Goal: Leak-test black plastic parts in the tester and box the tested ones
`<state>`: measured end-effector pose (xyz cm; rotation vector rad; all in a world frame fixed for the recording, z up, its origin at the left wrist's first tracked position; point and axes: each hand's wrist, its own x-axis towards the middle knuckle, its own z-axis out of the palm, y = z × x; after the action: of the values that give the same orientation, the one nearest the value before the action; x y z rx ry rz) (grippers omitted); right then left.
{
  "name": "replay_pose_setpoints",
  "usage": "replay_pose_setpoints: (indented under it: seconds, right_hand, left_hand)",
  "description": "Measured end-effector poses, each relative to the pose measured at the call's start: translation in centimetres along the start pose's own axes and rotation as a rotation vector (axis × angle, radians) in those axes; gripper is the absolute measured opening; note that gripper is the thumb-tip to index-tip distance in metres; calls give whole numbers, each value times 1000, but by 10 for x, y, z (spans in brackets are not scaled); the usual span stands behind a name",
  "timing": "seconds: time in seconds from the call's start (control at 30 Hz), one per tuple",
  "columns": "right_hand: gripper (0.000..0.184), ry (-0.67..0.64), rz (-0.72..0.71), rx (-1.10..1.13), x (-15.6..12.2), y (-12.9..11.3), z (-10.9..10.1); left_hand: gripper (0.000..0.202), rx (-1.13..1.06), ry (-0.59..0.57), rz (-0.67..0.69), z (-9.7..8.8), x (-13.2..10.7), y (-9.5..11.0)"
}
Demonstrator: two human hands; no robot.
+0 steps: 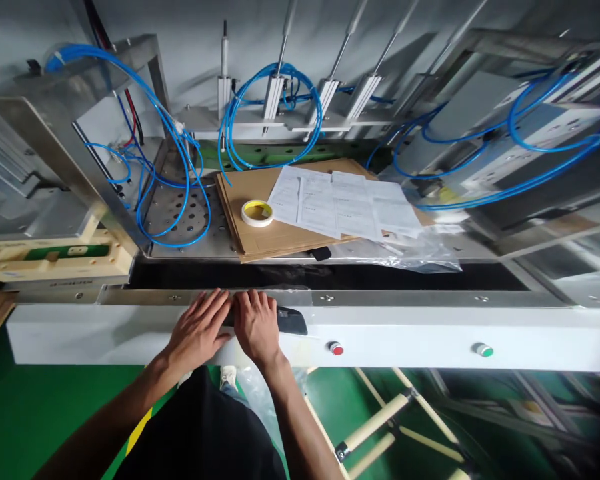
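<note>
A flat black piece (293, 321) with a rounded end lies against the white front panel of the machine. My right hand (257, 328) is closed over it, fingers curled and knuckles up. Beside it, my left hand (200, 331) rests with its fingers stretched out together, the fingertips at the metal edge and close to the black piece's left part. My hands cover much of that left part. Clear plastic film (295, 298) shows around the black piece, and more of it hangs below the panel near my legs.
Behind the ledge, cardboard sheets (245, 241) carry a tape roll (257, 213) and printed papers (340, 203). A clear plastic bag (430, 253) lies right of them. Blue hoses (187, 200) loop around the fixtures. A red button (336, 348) and a green button (484, 350) protrude from the front panel.
</note>
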<state>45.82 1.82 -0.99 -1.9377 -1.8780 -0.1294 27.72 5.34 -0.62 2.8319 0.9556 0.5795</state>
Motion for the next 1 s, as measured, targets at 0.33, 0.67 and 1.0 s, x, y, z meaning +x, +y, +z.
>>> replay_pose_setpoints:
  seconds: [0.33, 0.67, 1.0]
  right_hand:
    - [36, 125, -133, 144, -40, -1, -37]
    - [53, 3, -267, 100, -42, 9, -38]
    - [34, -191, -35, 104, 4, 5, -39]
  left_hand:
    - [55, -82, -153, 82, 2, 10, -12]
    - [54, -113, -192, 108, -25, 24, -9]
    - [36, -21, 27, 87, -33, 22, 4]
